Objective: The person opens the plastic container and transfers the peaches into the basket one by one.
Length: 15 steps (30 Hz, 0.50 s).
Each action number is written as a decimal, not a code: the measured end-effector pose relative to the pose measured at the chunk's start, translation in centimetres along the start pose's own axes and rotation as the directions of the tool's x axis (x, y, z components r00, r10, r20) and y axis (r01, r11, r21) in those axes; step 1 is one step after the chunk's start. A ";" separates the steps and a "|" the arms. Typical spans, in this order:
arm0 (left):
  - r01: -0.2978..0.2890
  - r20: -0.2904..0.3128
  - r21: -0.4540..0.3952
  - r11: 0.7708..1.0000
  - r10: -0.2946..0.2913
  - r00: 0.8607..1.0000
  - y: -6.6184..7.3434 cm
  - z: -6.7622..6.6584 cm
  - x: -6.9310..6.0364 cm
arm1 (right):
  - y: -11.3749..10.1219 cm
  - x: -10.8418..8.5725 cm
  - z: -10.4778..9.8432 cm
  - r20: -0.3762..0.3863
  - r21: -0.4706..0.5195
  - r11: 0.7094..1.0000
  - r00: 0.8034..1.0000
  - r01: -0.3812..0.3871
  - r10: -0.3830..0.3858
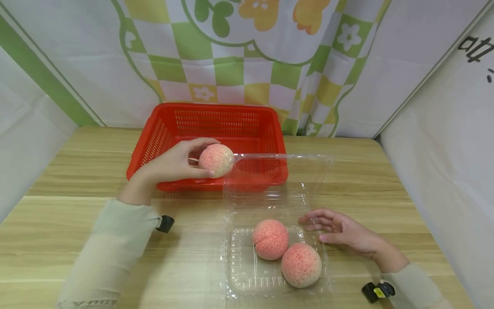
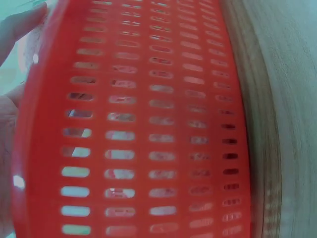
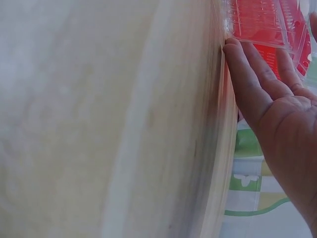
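My left hand (image 1: pixel 175 161) holds a pink-and-cream foam-like peach (image 1: pixel 217 160) between thumb and fingers, over the near rim of a red plastic basket (image 1: pixel 208 107). Below and to the right lies a clear plastic clamshell box (image 1: pixel 241 274) with its lid (image 1: pixel 308 169) tipped back towards the basket. Two more peaches sit in its base: one with a crease (image 1: pixel 270 239), the other nearer me (image 1: pixel 301 265). Beside the box's right edge, my right hand (image 1: pixel 347 234) has its fingers loosely extended; whether they touch the plastic I cannot tell. The left wrist view mostly shows the slotted basket wall (image 2: pixel 143 129).
Everything stands on a wood-grain table (image 1: pixel 185 266). A checked green, yellow and white curtain (image 1: pixel 227 71) hangs behind the basket. White panels (image 1: pixel 440 141) close in both sides. Dark wrist straps (image 1: pixel 165 223) sit at the sleeves.
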<state>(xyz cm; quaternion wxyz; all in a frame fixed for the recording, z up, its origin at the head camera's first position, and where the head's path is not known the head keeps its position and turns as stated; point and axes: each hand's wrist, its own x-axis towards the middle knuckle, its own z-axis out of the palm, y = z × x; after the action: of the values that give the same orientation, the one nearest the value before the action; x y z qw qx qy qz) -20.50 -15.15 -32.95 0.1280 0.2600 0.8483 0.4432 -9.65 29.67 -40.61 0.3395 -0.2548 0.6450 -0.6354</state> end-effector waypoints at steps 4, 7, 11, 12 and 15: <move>0.012 0.019 0.031 0.999 -0.013 1.000 -0.2 0.4 1.0 | 0.0 0.0 -0.1 0.007 -0.003 1.000 1.000 0.004 -0.004; 0.021 0.033 0.059 0.998 -0.023 0.999 -0.4 0.7 1.7 | 0.0 0.0 -0.1 0.013 -0.003 1.000 1.000 0.007 -0.007; 0.023 0.066 0.114 0.993 -0.031 0.997 -0.7 1.0 2.4 | 0.1 0.1 -0.2 0.020 0.002 1.000 1.000 0.010 -0.010; 0.027 0.075 0.130 0.991 -0.037 0.996 -0.8 1.1 2.5 | 0.1 0.1 -0.3 0.021 0.004 1.000 1.000 0.009 -0.009; 0.037 0.100 0.156 0.987 -0.053 0.994 -0.9 1.2 2.8 | 0.1 0.1 -0.3 0.020 0.003 1.000 1.000 0.004 -0.004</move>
<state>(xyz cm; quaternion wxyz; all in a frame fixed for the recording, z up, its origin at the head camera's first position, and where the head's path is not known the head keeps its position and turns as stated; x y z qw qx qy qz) -22.59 -13.21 -34.32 0.1614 0.2726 0.8778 0.3592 -9.98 29.79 -40.72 0.3452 -0.2620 0.6403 -0.6343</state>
